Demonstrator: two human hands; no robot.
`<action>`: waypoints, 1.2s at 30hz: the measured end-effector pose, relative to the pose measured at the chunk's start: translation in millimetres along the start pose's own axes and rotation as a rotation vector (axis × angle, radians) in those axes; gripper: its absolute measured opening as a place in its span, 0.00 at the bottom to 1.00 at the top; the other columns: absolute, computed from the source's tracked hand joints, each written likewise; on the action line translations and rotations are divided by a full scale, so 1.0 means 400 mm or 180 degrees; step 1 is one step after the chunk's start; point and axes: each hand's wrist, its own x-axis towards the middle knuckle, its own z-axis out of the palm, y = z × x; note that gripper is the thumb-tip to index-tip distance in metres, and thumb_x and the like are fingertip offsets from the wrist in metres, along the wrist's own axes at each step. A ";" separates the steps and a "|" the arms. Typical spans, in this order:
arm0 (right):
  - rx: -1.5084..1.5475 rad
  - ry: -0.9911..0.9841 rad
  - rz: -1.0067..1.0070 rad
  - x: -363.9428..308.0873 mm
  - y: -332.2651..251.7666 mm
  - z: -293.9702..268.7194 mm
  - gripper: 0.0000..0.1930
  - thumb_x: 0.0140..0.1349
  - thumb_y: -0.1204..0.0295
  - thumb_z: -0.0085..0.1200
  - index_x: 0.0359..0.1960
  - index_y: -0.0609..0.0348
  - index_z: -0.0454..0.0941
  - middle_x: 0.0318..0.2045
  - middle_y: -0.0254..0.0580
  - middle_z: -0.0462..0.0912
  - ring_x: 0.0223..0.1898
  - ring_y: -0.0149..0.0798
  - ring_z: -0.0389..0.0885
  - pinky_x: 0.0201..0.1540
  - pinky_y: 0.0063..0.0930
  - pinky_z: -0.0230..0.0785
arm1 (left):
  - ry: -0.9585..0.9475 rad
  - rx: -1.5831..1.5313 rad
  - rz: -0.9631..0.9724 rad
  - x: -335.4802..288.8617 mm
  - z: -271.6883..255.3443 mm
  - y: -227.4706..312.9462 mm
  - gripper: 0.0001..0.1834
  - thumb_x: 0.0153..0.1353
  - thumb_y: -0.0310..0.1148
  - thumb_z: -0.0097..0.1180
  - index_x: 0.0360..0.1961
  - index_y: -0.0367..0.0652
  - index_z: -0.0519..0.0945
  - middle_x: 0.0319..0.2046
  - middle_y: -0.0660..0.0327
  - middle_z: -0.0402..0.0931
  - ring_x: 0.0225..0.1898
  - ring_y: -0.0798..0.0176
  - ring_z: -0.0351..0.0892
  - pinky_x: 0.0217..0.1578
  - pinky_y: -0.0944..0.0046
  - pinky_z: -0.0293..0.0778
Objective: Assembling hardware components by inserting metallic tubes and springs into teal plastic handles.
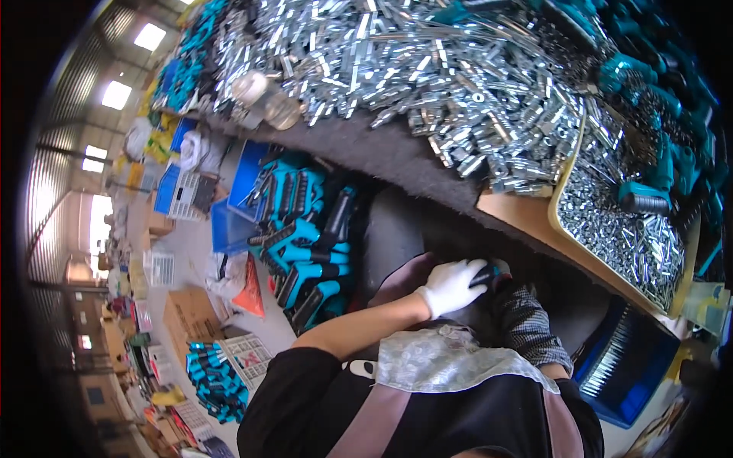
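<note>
Hands: two, one person, seated at the near side of the bench. One black-and-teal piece (pixel 482 278) between them, low at the lap, under the near edge of the dark-covered bench (pixel 359 153).

Counts around it: one plywood tray (pixel 527 219) at right, small metal fittings inside, too many to number. One large mound of shiny metal parts (pixel 427 69) on the far side, likewise past counting. Heaps of teal-and-black handles, three: one close on the left (pixel 309 248), one on the floor, near left (pixel 217 382), one at far right (pixel 664 156). One blue bin (pixel 628 374) near right, slim bright pieces ranked inside. One orange bag (pixel 250 288) and one cardboard box (pixel 191 319) on the floor at left.

Piece relative to grip: it sits at the fingertips of the left hand (pixel 450 288), just to the right of the palm. White-gloved fingers bend round it, clamped on it. The right hand (pixel 504 281) lies just beside the piece, in shadow; whether its fingers are closed I cannot tell.

Pose: left forearm bare, slanting from near left toward the middle, back of the glove upward. Right forearm in a checked sleeve (pixel 528 324), angled inward from the near right. Hands meet in front of the torso, over a pale, shiny apron (pixel 443 359).
</note>
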 end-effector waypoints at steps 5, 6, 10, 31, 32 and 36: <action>-0.0026 -0.0675 0.1199 -0.258 -0.688 0.438 0.18 0.72 0.63 0.49 0.55 0.62 0.80 0.51 0.49 0.84 0.53 0.46 0.81 0.61 0.40 0.70 | -0.0205 -0.0299 -0.1507 -0.130 0.127 -0.093 0.28 0.55 0.40 0.60 0.54 0.39 0.72 0.37 0.41 0.82 0.39 0.36 0.82 0.41 0.43 0.78; 0.0295 -0.0412 0.0952 -0.327 -0.782 0.444 0.19 0.72 0.64 0.49 0.55 0.66 0.79 0.52 0.47 0.84 0.52 0.45 0.82 0.59 0.38 0.72 | -0.0330 -0.0378 -0.1417 -0.111 0.111 -0.075 0.26 0.55 0.40 0.60 0.52 0.36 0.72 0.37 0.40 0.82 0.40 0.36 0.82 0.41 0.43 0.78; -0.0505 0.0338 -0.0681 -0.495 -0.929 0.511 0.14 0.65 0.75 0.53 0.49 0.69 0.83 0.46 0.49 0.87 0.47 0.42 0.85 0.55 0.30 0.74 | -0.0209 -0.0169 -0.1155 -0.063 0.132 -0.091 0.17 0.56 0.33 0.55 0.44 0.35 0.76 0.31 0.42 0.82 0.34 0.37 0.84 0.36 0.43 0.78; 0.1092 -0.0010 -0.0301 -0.568 -0.960 0.336 0.27 0.74 0.54 0.45 0.66 0.59 0.70 0.59 0.48 0.78 0.59 0.44 0.76 0.64 0.42 0.65 | 0.0173 0.0147 -0.0849 -0.273 -0.377 -0.004 0.25 0.53 0.46 0.63 0.51 0.47 0.80 0.39 0.49 0.83 0.40 0.43 0.84 0.43 0.48 0.78; 0.1310 0.0121 0.0031 -0.571 -0.908 0.273 0.26 0.74 0.55 0.45 0.67 0.58 0.69 0.61 0.48 0.76 0.61 0.46 0.73 0.65 0.44 0.63 | 0.0799 0.0290 -0.0720 -0.352 -0.457 0.010 0.25 0.54 0.46 0.63 0.52 0.48 0.80 0.43 0.50 0.83 0.43 0.45 0.84 0.45 0.52 0.79; 0.1969 0.0292 0.0481 -0.573 -0.862 0.203 0.25 0.73 0.57 0.46 0.67 0.54 0.69 0.62 0.47 0.73 0.64 0.50 0.68 0.69 0.49 0.58 | 0.1576 -0.0125 -0.1615 -0.616 -0.687 0.132 0.29 0.49 0.25 0.70 0.55 0.38 0.80 0.40 0.58 0.84 0.39 0.68 0.82 0.44 0.65 0.78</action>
